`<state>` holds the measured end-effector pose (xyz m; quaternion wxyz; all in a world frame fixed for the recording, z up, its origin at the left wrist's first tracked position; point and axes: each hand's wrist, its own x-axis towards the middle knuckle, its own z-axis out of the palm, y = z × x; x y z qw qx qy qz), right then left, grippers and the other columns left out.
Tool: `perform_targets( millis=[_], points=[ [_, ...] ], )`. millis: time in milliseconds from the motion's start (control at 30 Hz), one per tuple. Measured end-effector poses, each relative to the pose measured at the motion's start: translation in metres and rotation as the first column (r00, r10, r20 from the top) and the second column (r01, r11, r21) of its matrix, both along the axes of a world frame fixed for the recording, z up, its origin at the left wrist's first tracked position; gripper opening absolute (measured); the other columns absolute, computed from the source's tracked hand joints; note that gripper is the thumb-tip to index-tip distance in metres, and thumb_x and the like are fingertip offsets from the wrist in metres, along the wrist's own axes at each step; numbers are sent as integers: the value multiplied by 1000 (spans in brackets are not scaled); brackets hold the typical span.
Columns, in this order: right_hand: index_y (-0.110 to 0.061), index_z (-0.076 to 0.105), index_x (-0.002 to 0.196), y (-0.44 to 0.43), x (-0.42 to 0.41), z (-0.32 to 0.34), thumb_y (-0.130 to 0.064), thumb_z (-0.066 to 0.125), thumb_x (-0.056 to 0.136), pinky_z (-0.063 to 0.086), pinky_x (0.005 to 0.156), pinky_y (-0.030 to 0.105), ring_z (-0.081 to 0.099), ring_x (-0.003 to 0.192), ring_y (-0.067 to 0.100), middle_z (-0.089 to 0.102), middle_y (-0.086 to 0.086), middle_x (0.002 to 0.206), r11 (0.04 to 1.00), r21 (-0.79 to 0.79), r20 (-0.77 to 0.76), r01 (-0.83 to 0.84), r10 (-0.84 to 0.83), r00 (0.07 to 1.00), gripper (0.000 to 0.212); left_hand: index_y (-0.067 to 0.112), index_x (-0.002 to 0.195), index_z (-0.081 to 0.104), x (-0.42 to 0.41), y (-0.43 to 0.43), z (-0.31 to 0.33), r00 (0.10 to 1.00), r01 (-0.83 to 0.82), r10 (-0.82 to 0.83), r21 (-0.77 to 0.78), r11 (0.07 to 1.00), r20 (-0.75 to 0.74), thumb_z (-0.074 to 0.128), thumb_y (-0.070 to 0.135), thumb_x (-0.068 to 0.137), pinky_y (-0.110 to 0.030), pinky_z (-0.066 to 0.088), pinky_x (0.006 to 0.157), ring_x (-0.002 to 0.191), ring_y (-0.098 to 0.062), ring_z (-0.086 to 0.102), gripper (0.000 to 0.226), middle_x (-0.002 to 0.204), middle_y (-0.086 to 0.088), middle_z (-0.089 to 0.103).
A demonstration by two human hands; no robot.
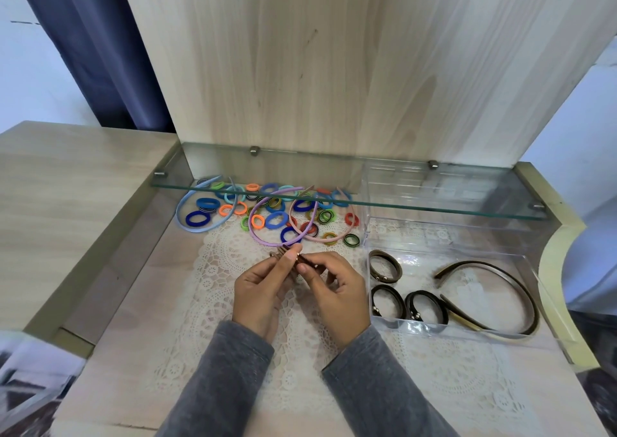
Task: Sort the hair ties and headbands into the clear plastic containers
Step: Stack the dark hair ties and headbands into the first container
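Left hand and right hand both pinch one brown hair tie between fingertips. Coloured ties lie beyond the grip, the clear container to its right.

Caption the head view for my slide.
Brown hair tie pinched by left hand and right hand beside clear container of brown bands.

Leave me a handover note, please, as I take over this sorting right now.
Left hand and right hand: both pinch one brown hair tie over the lace mat.
Done: three dark ties and brown headbands lie in the near clear container.
Left: coloured hair ties and pastel headbands piled under the glass shelf; a second clear container stands behind the first.
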<state>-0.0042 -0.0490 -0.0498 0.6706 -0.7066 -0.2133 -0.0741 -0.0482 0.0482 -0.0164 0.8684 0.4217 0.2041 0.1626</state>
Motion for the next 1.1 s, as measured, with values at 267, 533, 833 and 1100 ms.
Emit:
perform_targets(
  millis=[267, 533, 833, 1100],
  points=[
    [-13, 73, 95, 0, -3, 4, -14, 69, 83, 47, 70, 23, 62, 84, 14, 67, -5, 91, 1000, -7, 15, -6, 6, 1000, 12, 6, 84, 77, 0, 2, -1, 1000, 4, -4, -25, 1000, -5, 66, 15, 72, -22, 58, 72, 84, -14, 70, 18, 96, -11, 74],
    [-11, 71, 97, 3, 0, -3, -15, 62, 88, 47, 84, 23, 57, 95, 12, 57, -1, 98, 998, -27, 16, -65, 66, 998, 14, 6, 85, 77, -1, 6, -4, 995, 89, -87, -52, 995, 49, 61, 12, 78, -21, 56, 69, 92, -16, 69, 19, 107, -12, 71],
    [-10, 68, 89, 3, -3, -1, -18, 65, 83, 42, 89, 27, 49, 96, 16, 47, -5, 96, 969, -248, 135, 2, 33, 990, 10, 2, 93, 75, 2, 14, -9, 976, 204, -196, -91, 975, 95, 78, 24, 66, -20, 56, 69, 96, -18, 68, 35, 113, -13, 69],
    [-12, 73, 86, -32, -1, 33, -18, 68, 81, 35, 77, 18, 48, 83, 20, 52, 2, 87, 895, -402, 405, 192, -14, 914, 9, 8, 92, 75, 14, 29, 13, 809, 585, -581, -33, 810, 95, 93, 34, 54, -27, 57, 78, 96, -19, 68, 49, 101, -10, 69]
  ],
)
